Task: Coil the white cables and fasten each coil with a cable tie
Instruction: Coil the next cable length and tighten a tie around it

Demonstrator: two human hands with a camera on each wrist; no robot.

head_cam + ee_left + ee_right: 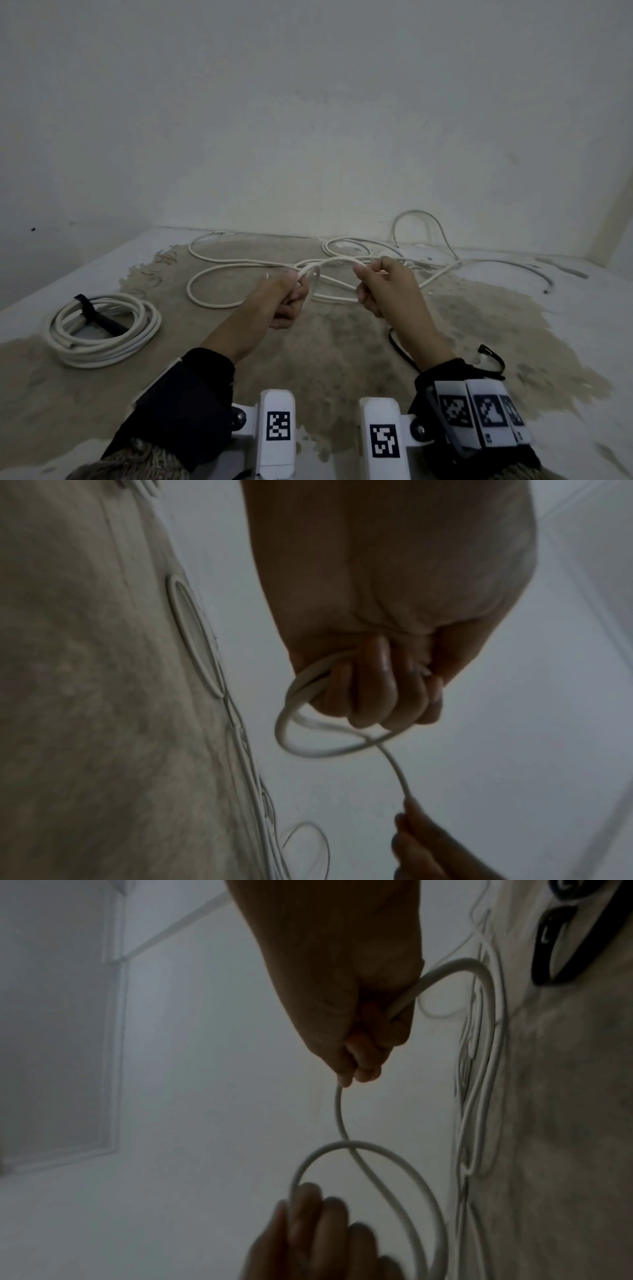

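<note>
A long white cable (219, 263) sprawls in loose loops across the floor in front of me. My left hand (291, 294) is raised above the floor and grips a small loop of this cable (298, 723), fingers curled round it. My right hand (373, 284) grips the same cable (339, 1112) a short span to the right. The stretch between the two hands arches upward (339, 261). A finished white coil (102, 330) lies on the floor at the left, bound by a black cable tie (92, 313).
A black tie (493, 356) lies on the floor by my right wrist, another black strip (400, 349) beside my right forearm. More white cable (421, 219) leans against the back wall (308, 120). The floor (342, 342) is patchy bare concrete. A side wall closes the left.
</note>
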